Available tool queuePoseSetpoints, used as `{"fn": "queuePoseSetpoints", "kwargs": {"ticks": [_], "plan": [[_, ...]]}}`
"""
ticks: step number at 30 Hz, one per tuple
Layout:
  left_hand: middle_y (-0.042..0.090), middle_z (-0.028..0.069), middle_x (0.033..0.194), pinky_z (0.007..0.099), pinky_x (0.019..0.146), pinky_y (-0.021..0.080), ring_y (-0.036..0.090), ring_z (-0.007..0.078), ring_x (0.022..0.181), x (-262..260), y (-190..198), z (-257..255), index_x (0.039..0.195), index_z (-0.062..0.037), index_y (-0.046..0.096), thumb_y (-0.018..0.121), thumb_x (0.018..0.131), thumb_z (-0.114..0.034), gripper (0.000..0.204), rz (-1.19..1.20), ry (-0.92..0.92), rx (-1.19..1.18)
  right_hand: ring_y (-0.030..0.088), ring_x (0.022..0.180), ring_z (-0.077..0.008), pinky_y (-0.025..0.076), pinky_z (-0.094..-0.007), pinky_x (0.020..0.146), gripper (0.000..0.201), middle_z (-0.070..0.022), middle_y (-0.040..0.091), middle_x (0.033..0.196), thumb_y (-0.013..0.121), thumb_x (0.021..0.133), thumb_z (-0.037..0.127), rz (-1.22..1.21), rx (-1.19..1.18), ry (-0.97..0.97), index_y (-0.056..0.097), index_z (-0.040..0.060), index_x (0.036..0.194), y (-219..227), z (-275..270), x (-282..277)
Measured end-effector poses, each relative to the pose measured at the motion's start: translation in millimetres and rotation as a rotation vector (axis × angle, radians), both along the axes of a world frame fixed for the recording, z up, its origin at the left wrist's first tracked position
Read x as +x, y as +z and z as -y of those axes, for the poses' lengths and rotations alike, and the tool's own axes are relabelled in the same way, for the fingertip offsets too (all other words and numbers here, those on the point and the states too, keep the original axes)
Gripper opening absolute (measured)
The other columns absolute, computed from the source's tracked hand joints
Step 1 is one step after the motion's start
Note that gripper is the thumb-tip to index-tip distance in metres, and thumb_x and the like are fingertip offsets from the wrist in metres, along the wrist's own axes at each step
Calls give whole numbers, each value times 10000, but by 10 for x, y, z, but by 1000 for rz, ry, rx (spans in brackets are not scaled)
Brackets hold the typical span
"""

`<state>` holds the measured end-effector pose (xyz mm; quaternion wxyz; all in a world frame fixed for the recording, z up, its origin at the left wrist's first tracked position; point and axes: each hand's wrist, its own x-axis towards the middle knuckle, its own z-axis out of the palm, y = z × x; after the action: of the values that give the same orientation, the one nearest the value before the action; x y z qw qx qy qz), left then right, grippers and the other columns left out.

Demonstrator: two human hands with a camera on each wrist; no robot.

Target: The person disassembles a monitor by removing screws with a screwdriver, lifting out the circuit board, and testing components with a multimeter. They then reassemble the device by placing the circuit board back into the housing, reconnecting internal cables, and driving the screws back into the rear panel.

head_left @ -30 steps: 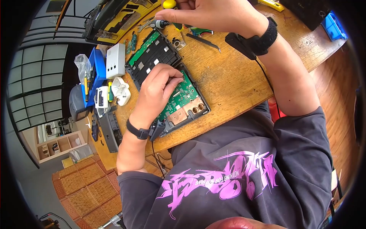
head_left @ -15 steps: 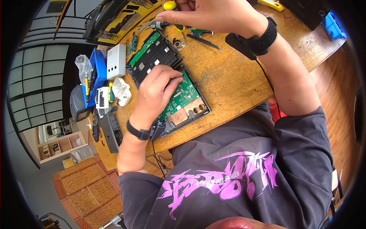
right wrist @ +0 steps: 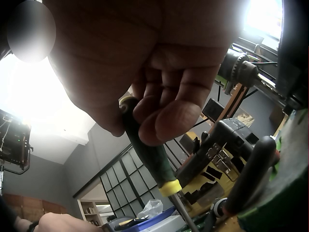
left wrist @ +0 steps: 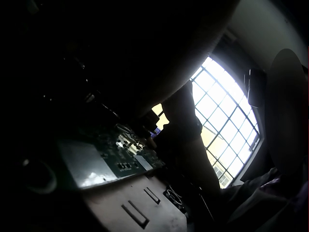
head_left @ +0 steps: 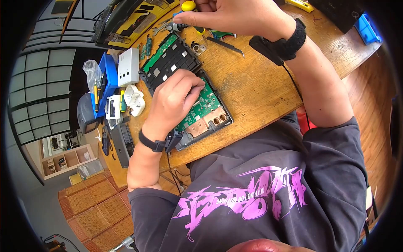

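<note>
In the head view my left hand (head_left: 172, 98) is over a green circuit board (head_left: 208, 103), its curled thumb and fingers meeting near the board's far edge. Whether they pinch a small part I cannot tell. The board sits in a black casing (head_left: 222, 107) beside a copper-coloured plate (head_left: 205, 124); a second black casing half (head_left: 184, 56) lies just beyond. My right hand (head_left: 241, 17) is raised at the back, gripping a screwdriver (right wrist: 152, 150) with a dark green handle, yellow collar and metal shaft pointing down. The left wrist view is mostly dark, showing the board (left wrist: 111, 162) and plate (left wrist: 140, 205).
Tweezers (head_left: 226, 46) lie to the right of the casing. Left of it stand a white box (head_left: 128, 67), a white plastic shell (head_left: 134, 101) and a blue bin (head_left: 110, 77). A yellow-black toolbox (head_left: 138, 19) is behind. A yellow cutter (head_left: 299, 5) lies far right.
My left fingertips have shifted slightly right over the circuit board, the hand turning a little. The right hand keeps its grip on the screwdriver in nearly the same place.
</note>
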<state>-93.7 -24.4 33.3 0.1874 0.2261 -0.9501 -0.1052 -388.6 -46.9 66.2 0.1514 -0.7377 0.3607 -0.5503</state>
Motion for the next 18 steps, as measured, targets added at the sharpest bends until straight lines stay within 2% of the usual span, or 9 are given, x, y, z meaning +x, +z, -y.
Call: {"fn": "queuePoseSetpoints", "kwargs": {"ticks": [5,8,10,18], "plan": [[732,107,980,411,742,633,771,312,878,8,39,-5,992,-35,767,864,854,36,183,9,-19,-5,637,596,-135,521,-302,565,271,-78,682,679,920,958,196,3,34,5,778,-35,950,32,-15,-3],[727,109,970,410,737,632,768,309,872,27,47,-3,989,-33,768,865,846,41,188,1,-35,1,639,597,-132,523,-298,567,268,-77,683,678,919,958,193,4,-24,4,778,-35,949,-7,16,5],[741,131,999,399,761,623,765,320,887,53,65,1,1019,0,776,847,848,98,210,24,-57,31,640,595,-132,523,-297,567,262,-75,682,676,917,957,187,7,2,6,777,-34,945,1,8,8],[747,134,1018,398,769,625,766,318,900,68,83,17,1051,-5,792,842,860,102,225,21,-96,31,642,593,-134,523,-297,567,263,-74,683,675,916,958,194,-8,30,-9,778,-30,942,25,-16,13]]}}
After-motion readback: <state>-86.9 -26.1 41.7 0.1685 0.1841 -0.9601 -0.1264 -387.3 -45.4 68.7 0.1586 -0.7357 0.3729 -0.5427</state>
